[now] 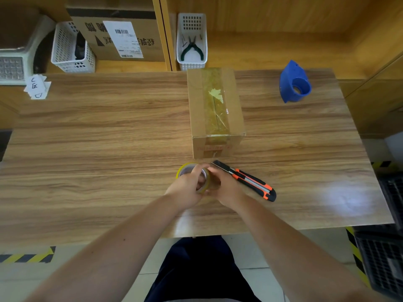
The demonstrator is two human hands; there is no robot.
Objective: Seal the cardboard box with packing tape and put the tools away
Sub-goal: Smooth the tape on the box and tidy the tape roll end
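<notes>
A small cardboard box [214, 112] stands on the wooden table [98, 149], with yellowish tape along its top seam and down its near face. Just in front of it, my left hand [185, 188] and my right hand [224, 186] both grip a roll of yellow packing tape [189, 167] held above the table. My fingers cover most of the roll. A black and orange utility knife [250, 182] lies on the table right beside my right hand, blade end toward the box. A blue tape dispenser [293, 82] sits at the back right.
A white basket [192, 62] with pliers stands behind the box. Another white basket [69, 51], a larger labelled carton [122, 38] and a scale [15, 62] are at the back left. Paper slips [37, 87] lie nearby. Black crates [383, 258] stand on the floor at right.
</notes>
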